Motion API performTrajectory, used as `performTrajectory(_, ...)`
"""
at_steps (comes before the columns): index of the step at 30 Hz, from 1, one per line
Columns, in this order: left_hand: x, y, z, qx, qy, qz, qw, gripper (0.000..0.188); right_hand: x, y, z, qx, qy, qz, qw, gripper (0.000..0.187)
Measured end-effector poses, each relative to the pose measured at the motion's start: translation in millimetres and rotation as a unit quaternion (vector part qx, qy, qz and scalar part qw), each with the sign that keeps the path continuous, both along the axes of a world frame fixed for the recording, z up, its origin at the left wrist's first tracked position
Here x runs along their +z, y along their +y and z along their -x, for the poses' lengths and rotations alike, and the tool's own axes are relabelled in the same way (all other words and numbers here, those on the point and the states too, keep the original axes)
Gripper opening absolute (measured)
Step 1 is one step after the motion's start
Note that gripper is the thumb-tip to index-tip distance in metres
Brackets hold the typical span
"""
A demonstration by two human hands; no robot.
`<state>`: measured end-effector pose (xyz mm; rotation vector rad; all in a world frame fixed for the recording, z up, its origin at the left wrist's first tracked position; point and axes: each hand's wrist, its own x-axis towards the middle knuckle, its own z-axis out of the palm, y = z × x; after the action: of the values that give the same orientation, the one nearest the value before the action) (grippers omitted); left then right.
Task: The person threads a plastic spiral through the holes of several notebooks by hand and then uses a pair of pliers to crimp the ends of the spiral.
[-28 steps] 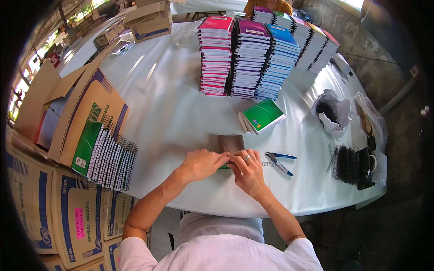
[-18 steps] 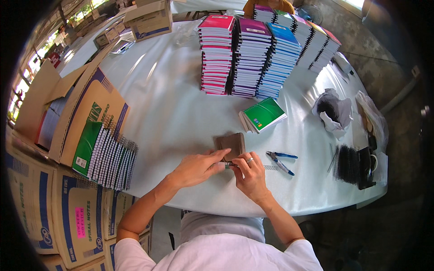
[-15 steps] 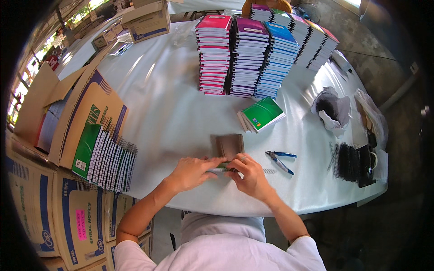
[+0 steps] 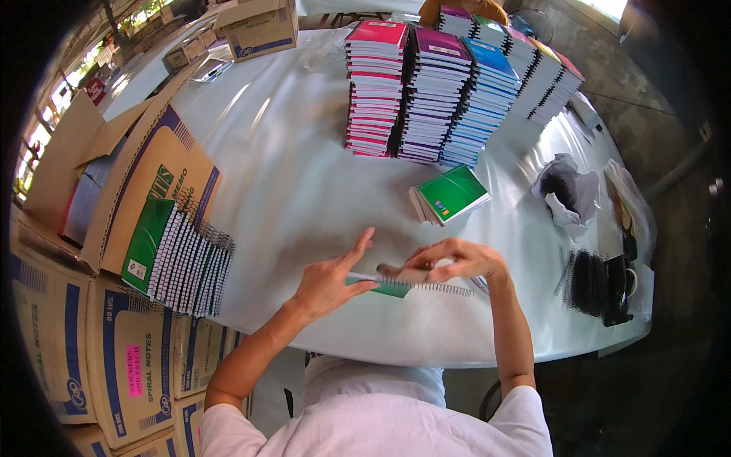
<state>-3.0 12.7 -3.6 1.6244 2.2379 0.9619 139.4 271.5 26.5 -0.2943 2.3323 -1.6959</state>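
A small notebook with a green cover [image 4: 390, 289] is at the table's near edge, tilted on its side. A thin dark spiral wire [image 4: 449, 289] runs along its edge and sticks out well past its right end. My left hand [image 4: 326, 286] grips the notebook's left end, thumb in front and index finger raised. Over the coil, my right hand [image 4: 463, 260] is closed on a brown flat block [image 4: 403, 273], blurred by motion. Blue-handled pliers [image 4: 480, 284] lie mostly hidden under my right wrist.
Green notebooks [image 4: 451, 192] lie beyond my hands. Tall notebook stacks [image 4: 375, 91] stand farther back. Coiled notebooks [image 4: 186, 263] lean on a carton [image 4: 171, 179] at left. Crumpled paper [image 4: 567, 190] and black coils [image 4: 586, 283] are at right. A person's sleeve [image 4: 491, 11] shows behind.
My right hand has picked up the brown block from the table and brought it to the coil, moving right and up. My left hand's fingers have spread. The view has shifted slightly.
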Motion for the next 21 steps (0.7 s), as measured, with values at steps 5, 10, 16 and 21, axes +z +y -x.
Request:
performTrajectory(5,-7,1,3,-0.009,0.019,0.005,1.0,0.107,-11,-12,5,-0.024,-0.019,-0.07,0.997,0.048)
performTrajectory(10,4,5,9,-0.004,-0.038,0.077,0.996,0.106,-5,-15,9,-0.088,-0.029,-0.124,0.988,0.049)
performTrajectory(16,1,11,15,-0.013,-0.102,0.049,0.993,0.106,-5,-18,13,-0.055,-0.025,-0.077,0.995,0.047)
performTrajectory(21,-2,15,20,-0.01,-0.163,0.007,0.986,0.108,-4,-17,18,-0.059,-0.024,-0.115,0.991,0.049)
